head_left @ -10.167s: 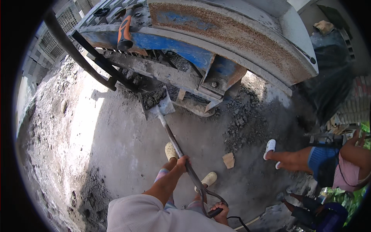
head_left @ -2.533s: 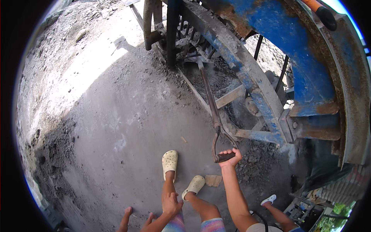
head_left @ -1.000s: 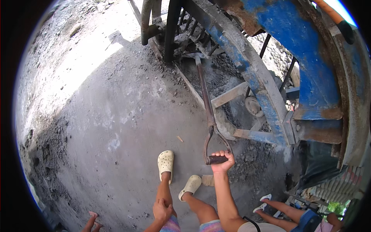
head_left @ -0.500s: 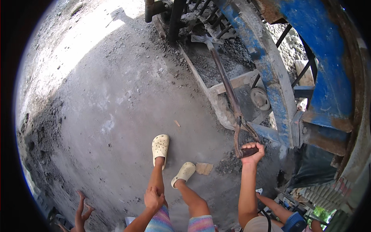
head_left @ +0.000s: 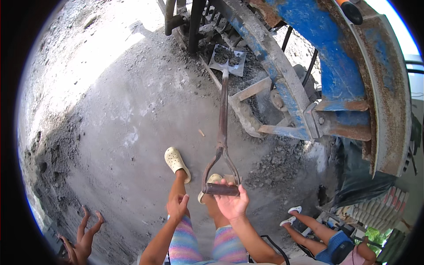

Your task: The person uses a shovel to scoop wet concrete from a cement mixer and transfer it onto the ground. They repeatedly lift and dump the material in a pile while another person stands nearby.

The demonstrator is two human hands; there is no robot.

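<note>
A shovel [head_left: 224, 110] stretches away from me with its metal blade toward the blue machine; grey gravelly material lies on the blade [head_left: 227, 61]. My right hand [head_left: 233, 204] is at the shovel's D-shaped grip, palm turned up, with its fingers hooked round the bar from below. The fingertips are partly hidden behind the grip. Over my left knee, my left hand [head_left: 177, 206] is loosely curled, and nothing shows in it.
A rusty blue machine frame [head_left: 282, 84] with metal bars rises at the right. Loose rubble [head_left: 276, 163] lies beside it. One person's bare legs [head_left: 84, 225] show at lower left; another person in white shoes [head_left: 295, 210] sits at lower right, near stacked sacks [head_left: 375, 214].
My right hand has moved left, bringing the shovel grip in front of my legs, and has turned palm up. The blade now shows face-up with material on it. My left hand has stayed by the knee.
</note>
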